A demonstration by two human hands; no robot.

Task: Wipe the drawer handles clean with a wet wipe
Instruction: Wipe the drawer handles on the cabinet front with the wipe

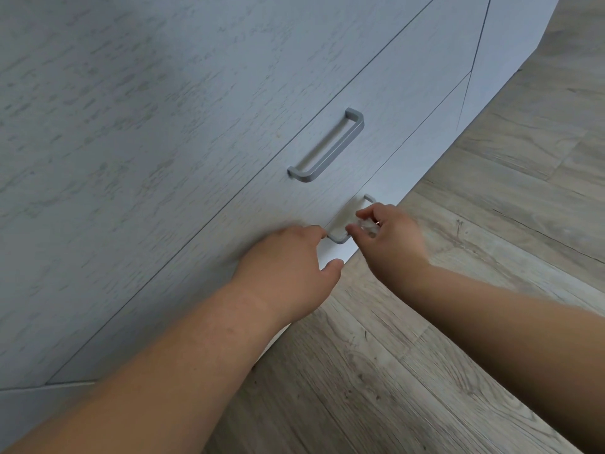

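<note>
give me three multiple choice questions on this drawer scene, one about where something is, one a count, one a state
1. Where is the crumpled white wet wipe?
A. lying on the wood-look plank floor
B. in the right hand, at the lower grey metal bar handle
C. draped over the upper grey metal bar handle

2. How many grey bar handles show on the pale wood-grain drawer fronts?
A. one
B. two
C. four

3. What is the state of the upper grey metal bar handle?
A. untouched by either hand
B. gripped by the left hand
C. covered by the wipe

Answers:
1. B: the right hand pinches the wipe against the lower grey metal bar handle.
2. B: one handle sits above the other, and no more are visible.
3. A: the upper grey metal bar handle stands clear, while the left hand is down by the lower one.
</note>
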